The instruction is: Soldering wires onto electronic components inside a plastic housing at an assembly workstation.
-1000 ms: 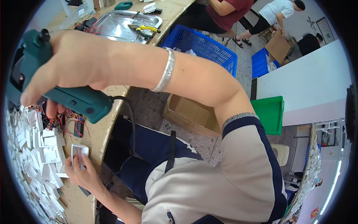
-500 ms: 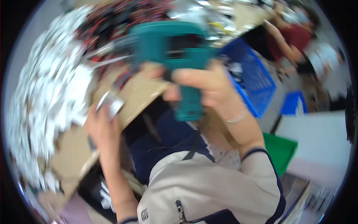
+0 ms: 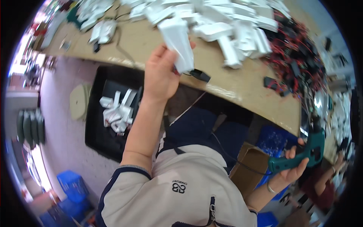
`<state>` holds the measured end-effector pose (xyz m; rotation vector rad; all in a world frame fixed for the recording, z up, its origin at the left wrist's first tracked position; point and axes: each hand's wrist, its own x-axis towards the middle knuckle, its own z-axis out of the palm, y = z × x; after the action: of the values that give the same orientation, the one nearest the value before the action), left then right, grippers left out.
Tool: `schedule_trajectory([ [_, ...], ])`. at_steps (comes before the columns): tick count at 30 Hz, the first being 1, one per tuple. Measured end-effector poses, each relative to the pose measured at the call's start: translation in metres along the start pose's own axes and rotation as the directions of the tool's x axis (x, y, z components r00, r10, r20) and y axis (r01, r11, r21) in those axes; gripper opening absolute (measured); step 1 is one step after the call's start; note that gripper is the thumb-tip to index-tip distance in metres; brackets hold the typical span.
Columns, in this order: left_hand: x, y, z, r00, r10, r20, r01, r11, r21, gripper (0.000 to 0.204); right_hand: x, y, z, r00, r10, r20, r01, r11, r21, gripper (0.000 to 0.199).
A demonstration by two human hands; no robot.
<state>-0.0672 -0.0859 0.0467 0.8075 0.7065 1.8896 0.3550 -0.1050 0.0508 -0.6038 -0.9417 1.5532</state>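
Note:
My left hand [image 3: 162, 73] is closed on a long white plastic housing [image 3: 177, 39], lifted over the front edge of the worktable [image 3: 242, 81]. Just right of that hand lies a small black part [image 3: 200, 75] at the table edge. Out at the far right, my right hand [image 3: 293, 168] grips the handle of a teal corded pistol-shaped power tool [image 3: 314, 149]. Its dark nose points away from me, toward the table's right end. A black cord [image 3: 242, 164] runs from the handle across my lap.
White housings [image 3: 242, 34] are piled along the table's far side. A heap of black parts with red wires [image 3: 295, 56] sits at its right. A black bin [image 3: 94, 132] with white pieces stands left, a cardboard box [image 3: 247, 162] by my right leg. Another person [image 3: 321, 189] is at the right.
My view has swung to the left. The power tool has gone from in front of me out to the far right. The left hand has come up with the white housing.

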Motion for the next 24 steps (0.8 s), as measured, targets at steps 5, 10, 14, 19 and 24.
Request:
schedule_trajectory([
  [5, -0.039, 0.067, -0.080, 0.989, 0.096, -0.115, -0.105, 0.992, -0.077, 0.058, 0.010, 0.007, -0.002, 1.000, -0.008, 0.021, 0.009, 0.997, -0.079, 0.059],
  [10, -0.093, 0.113, -0.164, 0.907, 0.077, -0.414, 0.214, 0.762, 0.611, 0.036, 0.019, 0.010, 0.007, 0.998, 0.048, 0.044, -0.045, 0.996, -0.076, 0.058],
  [14, -0.125, 0.120, -0.244, 0.917, 0.236, -0.322, 0.380, -0.271, 0.884, 0.040, 0.021, 0.020, 0.004, 0.998, 0.039, 0.054, -0.035, 0.996, -0.082, 0.059],
  [19, -0.069, 0.105, -0.164, 0.940, 0.095, -0.327, 0.332, -0.041, 0.942, 0.038, 0.008, 0.019, 0.014, 1.000, -0.017, 0.002, 0.017, 0.998, -0.057, 0.060],
  [24, 0.001, 0.043, -0.014, 0.966, -0.118, 0.232, -0.191, 0.282, 0.940, 0.016, 0.004, 0.026, 0.014, 0.999, -0.026, -0.030, 0.025, 0.999, -0.044, 0.061],
])
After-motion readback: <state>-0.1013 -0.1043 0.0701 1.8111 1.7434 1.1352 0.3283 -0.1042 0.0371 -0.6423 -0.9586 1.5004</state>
